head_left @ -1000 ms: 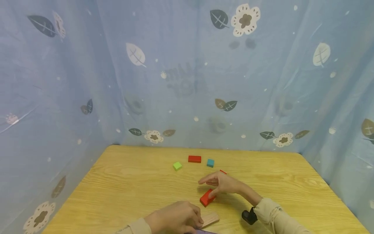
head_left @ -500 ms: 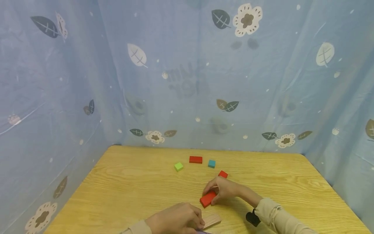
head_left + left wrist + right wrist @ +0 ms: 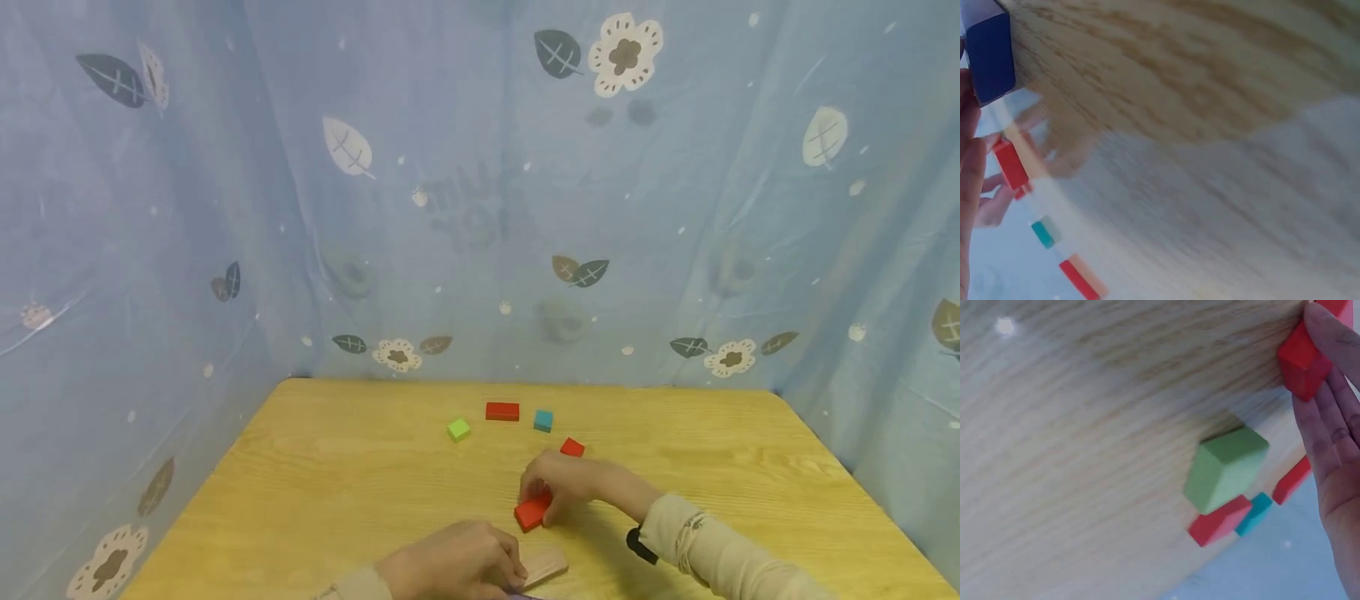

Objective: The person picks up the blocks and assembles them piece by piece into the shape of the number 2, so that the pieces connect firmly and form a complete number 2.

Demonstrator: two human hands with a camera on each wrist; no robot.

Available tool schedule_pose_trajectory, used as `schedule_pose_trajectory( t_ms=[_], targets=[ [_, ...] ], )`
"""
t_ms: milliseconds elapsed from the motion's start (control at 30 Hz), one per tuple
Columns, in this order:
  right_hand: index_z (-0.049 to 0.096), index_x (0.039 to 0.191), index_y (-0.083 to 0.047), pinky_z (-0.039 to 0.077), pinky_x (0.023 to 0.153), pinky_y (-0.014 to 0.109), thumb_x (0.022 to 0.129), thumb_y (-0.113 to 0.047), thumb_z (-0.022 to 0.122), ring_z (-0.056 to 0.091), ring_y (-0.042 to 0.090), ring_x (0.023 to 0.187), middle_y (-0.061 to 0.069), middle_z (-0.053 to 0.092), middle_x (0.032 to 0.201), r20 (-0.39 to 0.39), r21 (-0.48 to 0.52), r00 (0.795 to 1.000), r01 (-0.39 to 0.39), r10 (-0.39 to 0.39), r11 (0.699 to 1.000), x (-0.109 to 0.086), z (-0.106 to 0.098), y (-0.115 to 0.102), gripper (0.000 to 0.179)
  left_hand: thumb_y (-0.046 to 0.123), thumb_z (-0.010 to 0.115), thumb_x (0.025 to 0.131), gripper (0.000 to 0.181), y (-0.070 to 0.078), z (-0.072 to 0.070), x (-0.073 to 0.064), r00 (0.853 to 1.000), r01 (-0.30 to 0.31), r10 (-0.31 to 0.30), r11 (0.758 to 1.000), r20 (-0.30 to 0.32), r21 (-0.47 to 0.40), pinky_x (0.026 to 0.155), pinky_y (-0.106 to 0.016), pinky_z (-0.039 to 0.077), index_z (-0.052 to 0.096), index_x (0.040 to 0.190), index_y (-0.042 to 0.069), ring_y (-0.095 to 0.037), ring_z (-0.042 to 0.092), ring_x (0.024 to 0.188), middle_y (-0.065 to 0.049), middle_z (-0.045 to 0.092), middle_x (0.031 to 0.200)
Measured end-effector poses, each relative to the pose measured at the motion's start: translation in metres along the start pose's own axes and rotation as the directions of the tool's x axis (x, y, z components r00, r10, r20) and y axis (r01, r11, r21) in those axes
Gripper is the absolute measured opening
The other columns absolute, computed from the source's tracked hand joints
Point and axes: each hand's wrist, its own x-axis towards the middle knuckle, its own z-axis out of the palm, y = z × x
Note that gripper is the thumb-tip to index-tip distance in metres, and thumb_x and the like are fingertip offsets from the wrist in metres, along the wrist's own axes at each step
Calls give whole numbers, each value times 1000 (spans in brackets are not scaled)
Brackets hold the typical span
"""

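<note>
Curtain (image 3: 450, 100) lettering (image 3: 480, 185) faint, unreadable; right grip (image 3: 566, 477) pinches red block (image 3: 531, 513); left grip (image 3: 461, 560) unclear.

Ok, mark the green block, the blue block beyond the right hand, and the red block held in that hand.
Green block (image 3: 458, 428): head view, on its top face.
Blue block (image 3: 543, 419): head view, on its top face.
Held red block (image 3: 532, 509): head view, on its upper face.

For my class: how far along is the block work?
Done, it seems: the plain wooden block and purple block lie close together by the left hand. In hand: the right hand grips a red block; the left appears to hold the purple block. Remaining, probably: the green block, blue block, back red block and another red block beyond the right hand, all ungripped.
</note>
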Motion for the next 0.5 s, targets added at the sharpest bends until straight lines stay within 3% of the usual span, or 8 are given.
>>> schedule_pose_trajectory(
  t_ms=[167,333,500],
  targets=[
    [73,91,-12,46,68,12,65,-3,84,56,-3,76,-11,67,84,7,-76,1000,-27,28,997,2,0,-9,29,25,57,96,22,-2,2,-1,1000,1,-2,999,-12,-32,79,-2,41,75,105,14,13,55,94,11,67,102],
    [74,89,-11,49,69,14,65,-1,82,59,-1,78,-9,68,85,-57,-7,998,-14,14,1000,-2,2,3,27,23,65,92,18,-3,1,0,1000,12,-12,1000,-1,19,84,-4,40,75,105,16,12,54,98,13,65,106],
    [74,89,-11,51,69,18,67,-4,82,61,0,79,-8,70,87,-159,50,987,22,-14,999,-4,-2,11,25,25,69,89,16,-3,-1,-1,998,62,-62,998,3,16,84,-5,41,76,103,18,12,54,97,14,65,106]
  ],
)
